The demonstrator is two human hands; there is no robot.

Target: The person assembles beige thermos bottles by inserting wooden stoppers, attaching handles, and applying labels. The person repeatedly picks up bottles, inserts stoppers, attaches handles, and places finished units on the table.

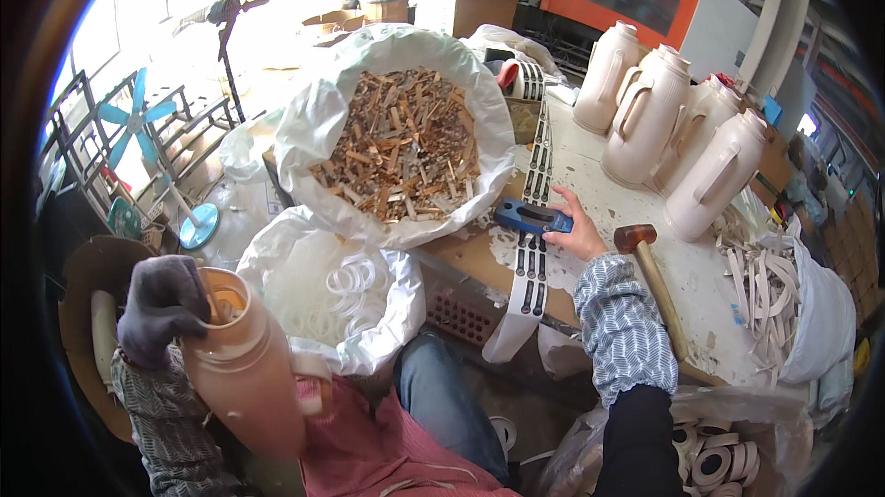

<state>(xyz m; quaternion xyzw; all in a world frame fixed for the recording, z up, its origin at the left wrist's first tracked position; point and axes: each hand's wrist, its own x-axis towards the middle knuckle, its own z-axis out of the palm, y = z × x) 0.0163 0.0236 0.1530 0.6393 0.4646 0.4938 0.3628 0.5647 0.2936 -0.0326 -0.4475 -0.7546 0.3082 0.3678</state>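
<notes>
- The left hand (166,308), in a grey glove, was bent over the rim of the pinkish jug (241,363), with its fingers closed there; how deep they went inside the mouth, I could not tell.
- This jug was at the lower left, in front of the pink apron (369,446), a little tilted, its mouth upward and its handle toward the right. Probably it was kept near the body so that it stayed steady.
- The right hand (579,231), without glove, was half closed, thumb and fingers around one end of the blue tool (524,215).
- The blue tool lay across the printed strip (514,317), which hung over the table edge; perhaps its weight kept the strip flat.
- The mallet (660,292) lay just beside the right sleeve, perhaps to be within easy reach.
- Four pale jugs (636,133) stood upright together on the table (705,317), probably grouped to leave working room.
- The large white sack (300,133), its mouth wide open, contained brown broken pieces (406,147).
- The smaller white bag (403,299) held clear rings (355,280).
- The transparent bag (583,446), lower right, held white rings (713,465).
</notes>
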